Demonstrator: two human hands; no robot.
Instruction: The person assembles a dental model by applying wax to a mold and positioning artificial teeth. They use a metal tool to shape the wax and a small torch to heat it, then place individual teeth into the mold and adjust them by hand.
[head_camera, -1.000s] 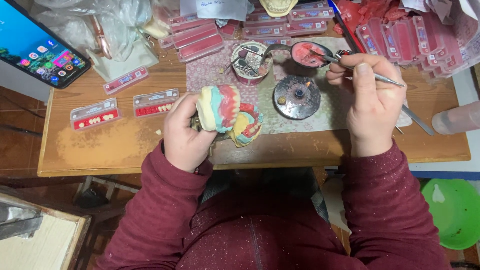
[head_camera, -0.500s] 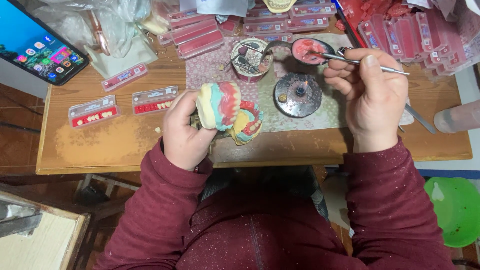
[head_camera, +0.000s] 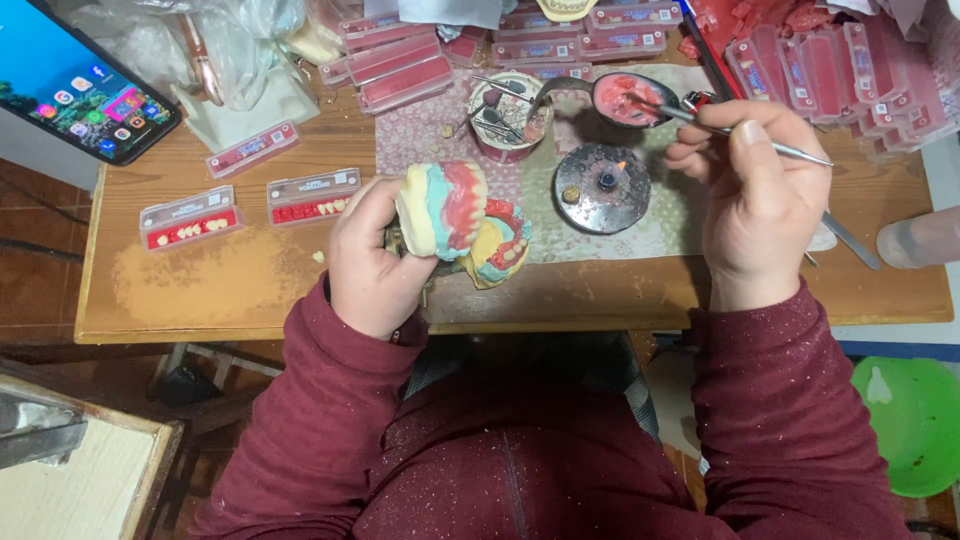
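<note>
Lit phone screen (head_camera: 85, 85) at counter's far-left corner; two clear tooth cases (head_camera: 190, 217) near left edge; pink flat packs (head_camera: 395, 60) along far edge.

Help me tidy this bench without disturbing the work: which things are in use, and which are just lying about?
In use:
left hand gripping the dental model
right hand holding the metal tool, tip in the pink wax dish

Lying about:
phone
tooth cards
green bowl

wooden table (head_camera: 250, 290) | two clear trays of false teeth (head_camera: 190, 216) at left | phone (head_camera: 85, 85) far left corner | patterned cloth (head_camera: 660, 225) under round metal burner (head_camera: 602, 187) | pink boxes (head_camera: 395, 60) at back, maybe wax
</note>
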